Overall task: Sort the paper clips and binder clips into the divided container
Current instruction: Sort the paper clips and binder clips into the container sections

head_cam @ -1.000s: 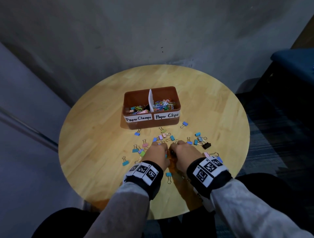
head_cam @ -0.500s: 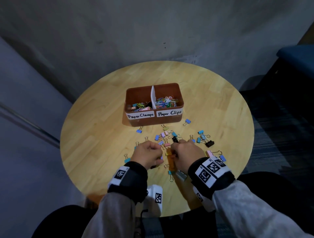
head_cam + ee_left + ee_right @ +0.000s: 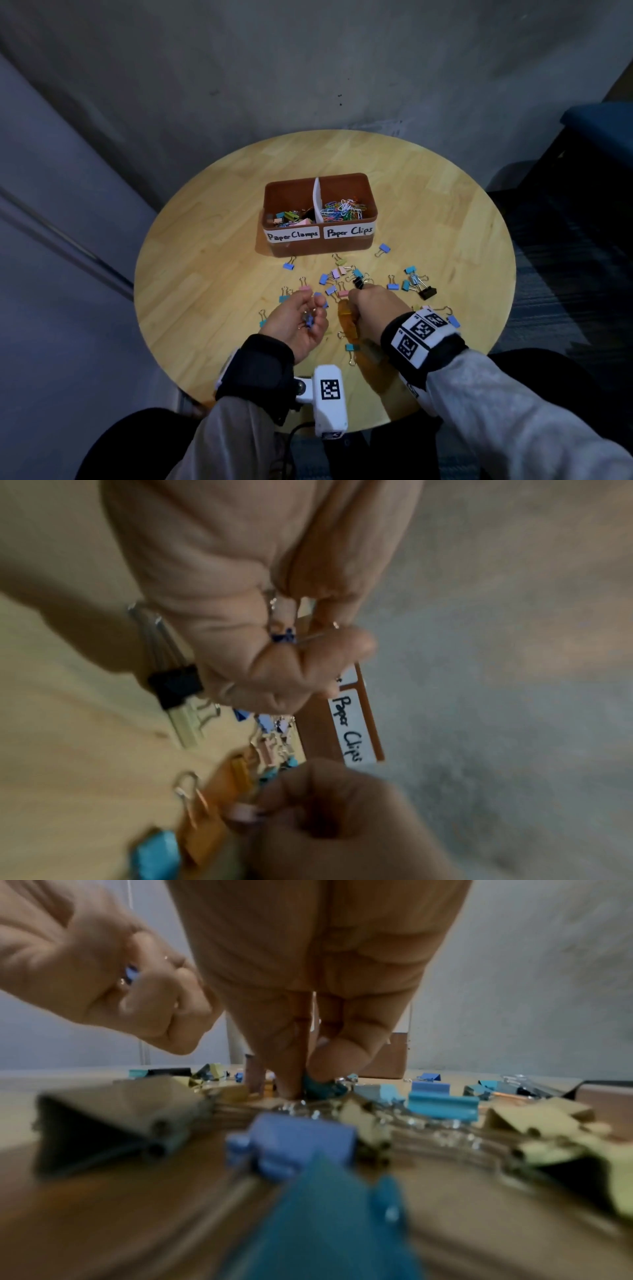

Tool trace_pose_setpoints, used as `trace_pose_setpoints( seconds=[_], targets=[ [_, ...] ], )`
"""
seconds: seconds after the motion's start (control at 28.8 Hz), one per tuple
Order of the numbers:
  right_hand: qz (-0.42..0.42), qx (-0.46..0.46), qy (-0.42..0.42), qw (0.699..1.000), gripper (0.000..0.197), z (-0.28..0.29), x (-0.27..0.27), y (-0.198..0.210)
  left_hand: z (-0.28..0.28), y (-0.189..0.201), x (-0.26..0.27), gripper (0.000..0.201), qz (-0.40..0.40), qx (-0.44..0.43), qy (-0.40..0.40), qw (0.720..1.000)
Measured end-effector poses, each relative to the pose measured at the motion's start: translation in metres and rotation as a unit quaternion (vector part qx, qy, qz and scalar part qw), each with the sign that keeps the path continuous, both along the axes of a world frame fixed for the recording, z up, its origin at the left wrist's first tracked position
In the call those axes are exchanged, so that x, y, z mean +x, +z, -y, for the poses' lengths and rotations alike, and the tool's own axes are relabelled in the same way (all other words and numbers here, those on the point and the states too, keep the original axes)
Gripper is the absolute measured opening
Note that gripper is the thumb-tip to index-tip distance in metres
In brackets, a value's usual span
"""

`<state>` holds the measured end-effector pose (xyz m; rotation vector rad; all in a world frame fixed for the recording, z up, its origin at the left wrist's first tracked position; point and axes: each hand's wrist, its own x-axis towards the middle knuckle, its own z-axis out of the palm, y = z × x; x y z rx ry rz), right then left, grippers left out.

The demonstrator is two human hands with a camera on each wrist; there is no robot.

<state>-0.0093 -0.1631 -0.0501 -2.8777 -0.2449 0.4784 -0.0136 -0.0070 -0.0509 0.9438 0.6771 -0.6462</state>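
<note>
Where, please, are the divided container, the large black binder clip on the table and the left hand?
divided container (image 3: 371,219): head view, right rim.
large black binder clip (image 3: 427,293): head view, black body.
left hand (image 3: 297,320): head view, palm.

Dim room; light pools on round table centre, edges dark w/ wide-angle bend. Left wrist view soft, motion-blurred. Right wrist view: foreground binder clips badly out of focus.

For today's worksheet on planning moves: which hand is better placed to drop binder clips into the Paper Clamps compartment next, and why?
Probably the left hand: it is lifted, palm up, already holding small blue binder clips, on the Paper Clamps compartment side. The right hand is down pinching a teal clip on the table.
</note>
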Motion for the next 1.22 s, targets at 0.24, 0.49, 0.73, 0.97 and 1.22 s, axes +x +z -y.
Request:
trace_pose_setpoints(
  seconds=[0.24, 0.49, 0.73, 0.97, 1.22],
  targets=[
    [-0.015, 0.446, -0.258, 0.857, 0.018, 0.038, -0.003, 0.011, 0.023, -0.008, -0.008, 0.019, 0.271, 0.471, -0.227, 0.808],
    [-0.202, 0.829, -0.344, 0.392, 0.012, 0.058, -0.017, 0.012, 0.046, -0.004, -0.01, 0.032, 0.278, 0.596, -0.43, 0.619],
    [-0.268, 0.801, -0.385, 0.372, 0.019, 0.035, -0.019, -0.003, 0.05, -0.01, -0.008, 0.021, 0.27, 0.62, -0.451, 0.582],
    [-0.124, 0.517, -0.379, 0.758, 0.032, 0.043, -0.003, 0.005, 0.027, -0.005, 0.002, 0.024, 0.253, 0.506, -0.295, 0.77],
    [-0.022, 0.057, -0.114, 0.992, 0.027, 0.022, 0.0, 0.011, 0.011, 0.016, 0.018, 0.026, 0.118, 0.017, 0.012, 0.993]
  ],
)
